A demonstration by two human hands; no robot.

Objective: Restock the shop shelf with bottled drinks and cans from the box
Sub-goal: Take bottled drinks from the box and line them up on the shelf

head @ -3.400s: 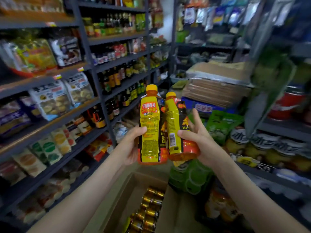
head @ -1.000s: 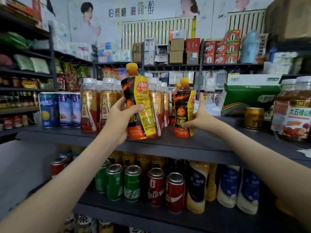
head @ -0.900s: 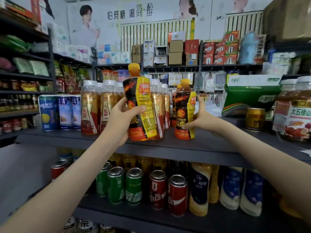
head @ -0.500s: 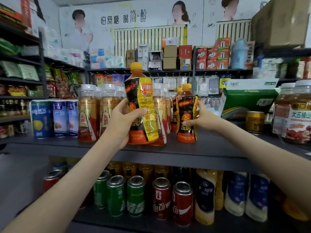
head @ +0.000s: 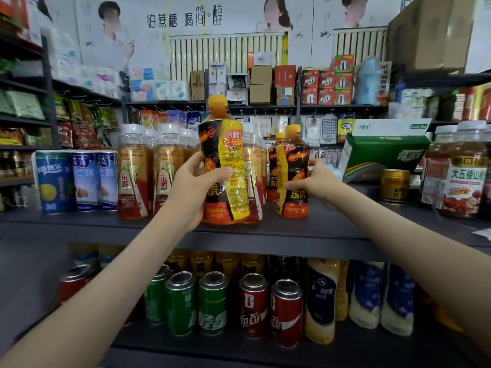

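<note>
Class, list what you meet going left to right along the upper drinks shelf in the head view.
Blue cans → white-capped amber bottles → first Hi-Tiger bottle, in the left hand → second Hi-Tiger bottle, in the right hand → gold can → large jar.

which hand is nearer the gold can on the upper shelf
Right. The right hand grips a bottle just left of the gold can; the left hand is farther left.

Two held bottles [head: 225,168], three blue cans [head: 86,179]

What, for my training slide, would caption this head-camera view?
Left hand grips one orange-capped black-and-yellow plastic bottle, right hand a second bottle, at the dark grey shelf.
</note>
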